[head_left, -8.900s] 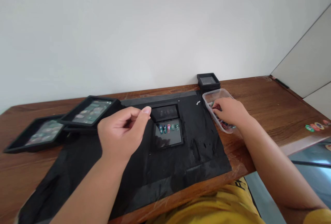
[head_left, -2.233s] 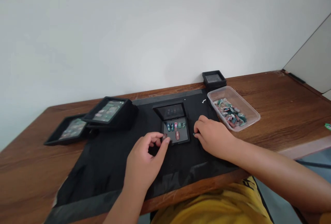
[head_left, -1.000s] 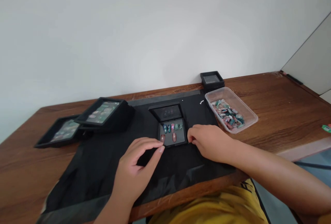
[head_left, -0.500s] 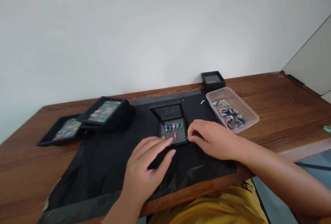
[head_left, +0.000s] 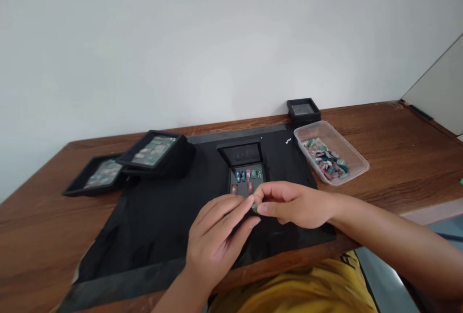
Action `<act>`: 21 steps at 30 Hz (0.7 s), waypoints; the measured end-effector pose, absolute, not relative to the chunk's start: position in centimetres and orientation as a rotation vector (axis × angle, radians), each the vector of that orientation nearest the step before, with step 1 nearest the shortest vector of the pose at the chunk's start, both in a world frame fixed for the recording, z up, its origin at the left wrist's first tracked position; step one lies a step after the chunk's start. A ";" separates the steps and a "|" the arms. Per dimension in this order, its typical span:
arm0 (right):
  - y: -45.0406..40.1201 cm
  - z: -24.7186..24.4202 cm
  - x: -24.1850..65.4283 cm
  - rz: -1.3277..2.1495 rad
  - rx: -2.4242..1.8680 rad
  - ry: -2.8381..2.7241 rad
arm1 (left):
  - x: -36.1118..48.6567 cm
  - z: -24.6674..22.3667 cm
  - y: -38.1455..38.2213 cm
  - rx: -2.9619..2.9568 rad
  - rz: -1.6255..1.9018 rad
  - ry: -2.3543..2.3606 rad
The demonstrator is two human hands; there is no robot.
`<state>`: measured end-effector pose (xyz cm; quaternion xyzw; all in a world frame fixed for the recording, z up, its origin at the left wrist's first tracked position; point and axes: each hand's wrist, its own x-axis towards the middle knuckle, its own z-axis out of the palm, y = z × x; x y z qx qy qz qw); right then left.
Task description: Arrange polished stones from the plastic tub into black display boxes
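Observation:
In the head view my right hand (head_left: 302, 204) pinches a small green press-on nail (head_left: 254, 208) between thumb and forefinger. My left hand (head_left: 216, 236) is beside it with fingers stretched and thumb apart; its index fingertip meets the nail and the right fingertips. Just beyond both hands an open black display case (head_left: 231, 172) has its lid tilted up. Inside, a row of blue, pink and green press-on nails (head_left: 248, 175) lies above two brownish ones (head_left: 235, 188). My hands hide the case's near edge and lower right.
A clear plastic tub (head_left: 349, 156) of loose nails stands to the right. Behind it, black cases (head_left: 304, 110) are stacked by the wall. Filled black cases (head_left: 155, 151) lie at left, one more case (head_left: 96, 175) beside them. A black sheet (head_left: 152, 226) covers part of the wooden table (head_left: 405, 144).
My right hand has brought the green nail from the case's right edge toward me and left, meeting my left fingertips. The whole view has shifted slightly.

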<state>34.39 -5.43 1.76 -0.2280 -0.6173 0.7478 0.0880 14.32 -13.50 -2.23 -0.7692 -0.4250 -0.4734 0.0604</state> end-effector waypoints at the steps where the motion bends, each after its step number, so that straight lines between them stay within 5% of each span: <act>1: -5.5 1.8 34.4 2.233 -0.679 -1.843 | 14.4 -2.2 -13.5 -2.330 -1.439 -1.287; 21: -5.9 1.3 33.6 2.220 -0.603 -1.699 | 14.7 -1.5 -13.6 -2.260 -1.426 -1.302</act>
